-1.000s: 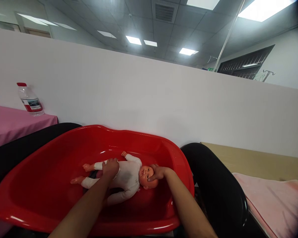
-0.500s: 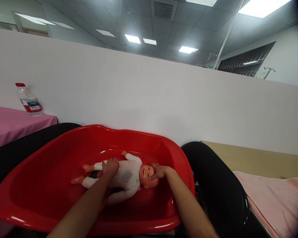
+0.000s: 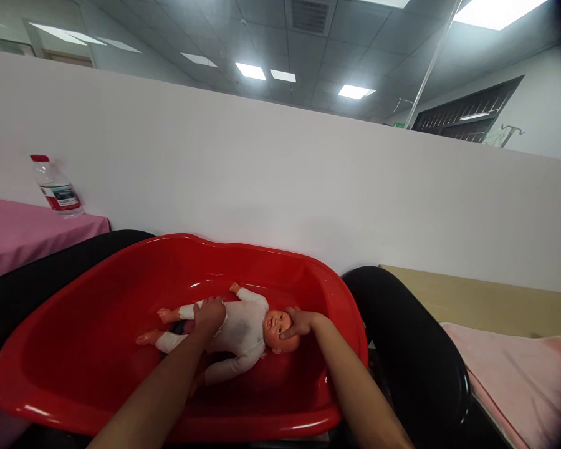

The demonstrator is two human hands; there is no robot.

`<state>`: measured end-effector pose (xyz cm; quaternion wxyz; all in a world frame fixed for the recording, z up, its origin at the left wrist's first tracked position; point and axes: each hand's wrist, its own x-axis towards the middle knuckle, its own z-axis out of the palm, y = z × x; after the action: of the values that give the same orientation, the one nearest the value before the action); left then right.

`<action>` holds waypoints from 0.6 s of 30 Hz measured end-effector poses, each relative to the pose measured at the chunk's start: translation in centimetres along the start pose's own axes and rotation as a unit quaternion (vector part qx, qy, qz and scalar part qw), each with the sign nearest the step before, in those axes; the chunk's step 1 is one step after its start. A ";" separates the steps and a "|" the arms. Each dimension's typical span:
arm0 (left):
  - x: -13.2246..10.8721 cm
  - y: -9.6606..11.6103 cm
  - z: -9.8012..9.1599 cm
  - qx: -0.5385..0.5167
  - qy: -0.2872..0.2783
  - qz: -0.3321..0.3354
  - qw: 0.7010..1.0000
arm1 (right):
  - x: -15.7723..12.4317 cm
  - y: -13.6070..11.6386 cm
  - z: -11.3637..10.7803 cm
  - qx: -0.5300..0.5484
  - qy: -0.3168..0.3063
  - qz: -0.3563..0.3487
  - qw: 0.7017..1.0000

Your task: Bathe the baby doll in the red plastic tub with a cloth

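A baby doll (image 3: 238, 327) in white clothing lies on its back inside a red baby bathtub (image 3: 88, 299), its head to the right and its bare feet to the left. My left hand (image 3: 210, 313) is closed at the doll's lower belly and hip; the fingertips are partly hidden. At the other end, my right hand (image 3: 300, 323) wraps round the top of the doll's head, with the thumb by its brow. One doll arm is stretched toward the far side of the tub. My left forearm hides part of the doll's near arm and leg.
Black padded chairs (image 3: 406, 337) flank the tub. A white partition (image 3: 262, 181) stands behind it. On the left, a water bottle (image 3: 58, 190) with a red cap stands on a pink-covered surface (image 3: 42, 234). A pale pink towel (image 3: 514, 374) lies at the right.
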<state>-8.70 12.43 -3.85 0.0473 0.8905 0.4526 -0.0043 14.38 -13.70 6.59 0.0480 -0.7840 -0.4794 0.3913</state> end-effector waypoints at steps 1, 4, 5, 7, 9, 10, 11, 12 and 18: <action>0.0 0.0 -0.1 0.000 -0.002 -0.001 1.000 | 0.0 0.0 0.0 -0.001 0.001 0.001 1.000; -0.2 0.1 -0.3 -0.006 -0.003 0.000 1.000 | -0.2 0.0 -0.1 -0.007 0.003 -0.002 1.000; -0.2 0.1 -0.3 -0.008 -0.001 0.001 1.000 | -0.2 -0.1 -0.1 -0.009 0.001 -0.005 1.000; -0.3 0.1 -0.3 -0.012 0.002 0.002 1.000 | -0.2 -0.1 -0.1 -0.013 -0.001 -0.005 1.000; -0.3 0.2 -0.3 -0.013 0.004 0.001 1.000 | -0.1 -0.1 -0.1 -0.015 -0.002 -0.003 1.000; -0.3 0.2 -0.3 -0.013 0.005 0.001 1.000 | 0.0 -0.1 -0.1 -0.016 -0.003 -0.001 1.000; -0.4 0.2 -0.3 -0.012 0.006 0.000 1.000 | 0.1 0.0 -0.1 -0.016 -0.004 0.000 1.000; -0.4 0.2 -0.3 -0.011 0.006 0.000 1.000 | 0.2 0.1 0.0 -0.015 -0.003 0.000 1.000; -0.7 0.4 -0.8 -0.006 -0.003 -0.003 1.000 | 0.9 1.0 0.1 -0.005 -0.011 0.001 1.000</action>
<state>-8.81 11.72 -3.02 0.0543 0.8889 0.4548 -0.0041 15.22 -13.50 5.56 0.0384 -0.7802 -0.4811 0.3980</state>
